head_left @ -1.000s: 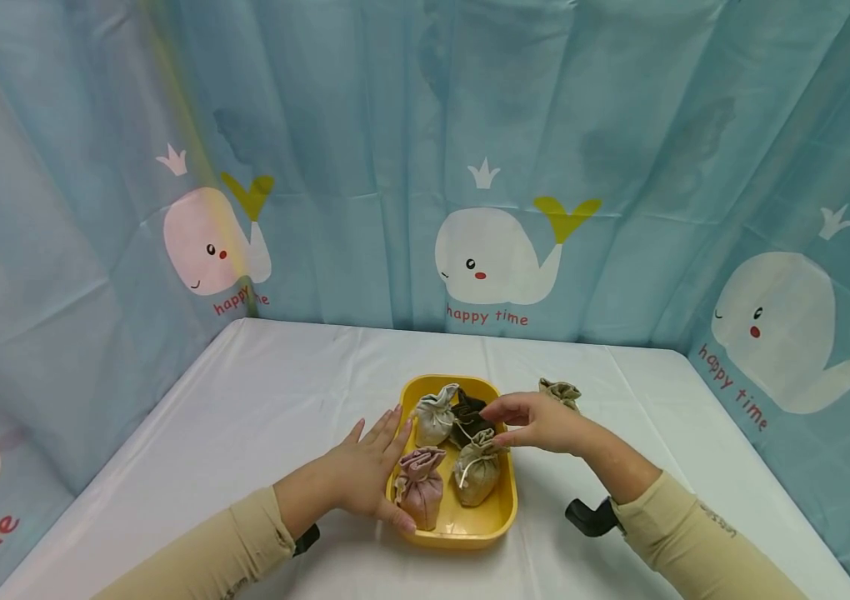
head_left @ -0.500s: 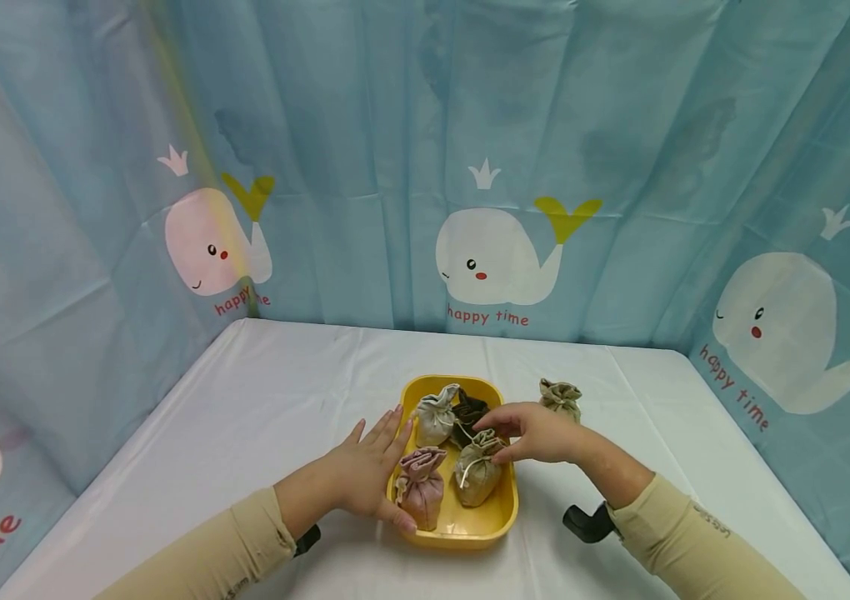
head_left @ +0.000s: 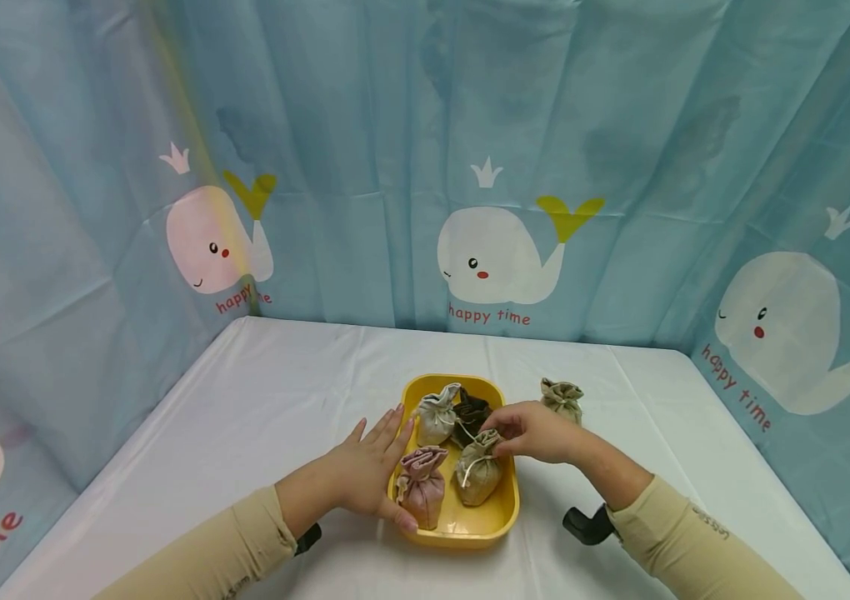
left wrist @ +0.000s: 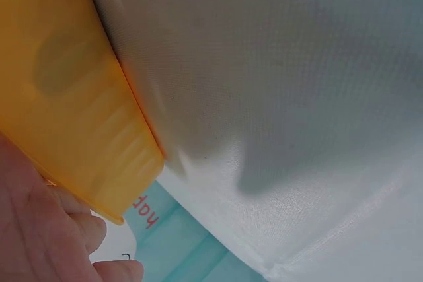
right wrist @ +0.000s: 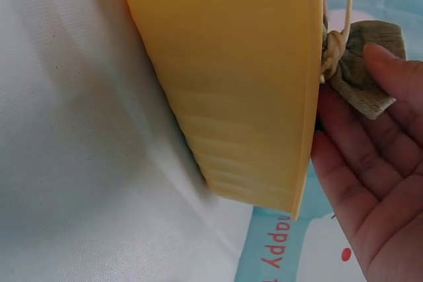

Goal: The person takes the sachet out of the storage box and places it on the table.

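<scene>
A yellow plastic tray (head_left: 472, 533) stands on the white table with several small drawstring pouches in it. My left hand (head_left: 361, 475) rests on the tray's left rim with its fingers spread straight. With my right hand (head_left: 541, 432) I pinch the gathered top of an olive-beige pouch (head_left: 477, 479) at the tray's right side. In the right wrist view the thumb lies on that pouch's top (right wrist: 377, 64), with fingers behind it. A pink pouch (head_left: 422, 493) sits front left in the tray, a pale grey one (head_left: 436, 419) back left, and a dark brown one (head_left: 467, 417) beside it.
Another olive pouch (head_left: 562, 400) stands on the white tablecloth (head_left: 305, 375) to the right of the tray, partly hidden behind the right hand. A blue curtain (head_left: 365, 167) printed with whales closes off the table's back and sides.
My right hand has lowered slightly, and its thumb and fingers have closed on the olive-beige pouch's top. The left hand and the tray have stayed in place.
</scene>
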`<action>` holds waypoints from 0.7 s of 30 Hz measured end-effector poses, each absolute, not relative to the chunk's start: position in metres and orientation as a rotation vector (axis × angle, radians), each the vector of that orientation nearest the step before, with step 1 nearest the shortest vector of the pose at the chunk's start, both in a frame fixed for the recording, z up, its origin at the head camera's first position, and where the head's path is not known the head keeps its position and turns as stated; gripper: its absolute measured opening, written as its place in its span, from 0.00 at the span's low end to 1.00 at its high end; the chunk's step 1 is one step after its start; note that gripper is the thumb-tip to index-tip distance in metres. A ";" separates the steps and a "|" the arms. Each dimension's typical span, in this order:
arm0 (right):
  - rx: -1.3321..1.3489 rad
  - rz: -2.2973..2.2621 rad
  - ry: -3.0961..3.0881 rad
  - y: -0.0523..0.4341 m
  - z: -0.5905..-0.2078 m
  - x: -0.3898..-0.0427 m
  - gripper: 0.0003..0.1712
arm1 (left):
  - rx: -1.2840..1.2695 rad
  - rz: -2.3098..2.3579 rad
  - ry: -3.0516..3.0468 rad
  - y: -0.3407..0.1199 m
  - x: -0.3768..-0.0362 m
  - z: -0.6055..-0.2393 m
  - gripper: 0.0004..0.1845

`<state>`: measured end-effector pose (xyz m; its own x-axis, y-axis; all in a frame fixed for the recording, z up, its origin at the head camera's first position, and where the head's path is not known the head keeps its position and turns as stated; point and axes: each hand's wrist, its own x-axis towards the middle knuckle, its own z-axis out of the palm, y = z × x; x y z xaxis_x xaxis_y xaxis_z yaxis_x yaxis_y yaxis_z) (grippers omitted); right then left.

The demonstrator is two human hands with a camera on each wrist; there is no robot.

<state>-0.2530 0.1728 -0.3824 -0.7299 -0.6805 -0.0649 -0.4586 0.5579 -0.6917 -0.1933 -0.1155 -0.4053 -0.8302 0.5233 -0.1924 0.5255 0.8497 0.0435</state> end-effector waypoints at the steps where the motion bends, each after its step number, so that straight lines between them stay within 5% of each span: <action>1: -0.944 -0.964 2.478 0.173 -0.382 -0.253 0.10 | 0.810 -0.014 2.828 -0.116 -0.193 -0.405 0.70; 21: -1.016 -1.085 2.597 0.172 -0.372 -0.247 0.02 | 0.805 -0.026 2.826 -0.116 -0.194 -0.407 0.70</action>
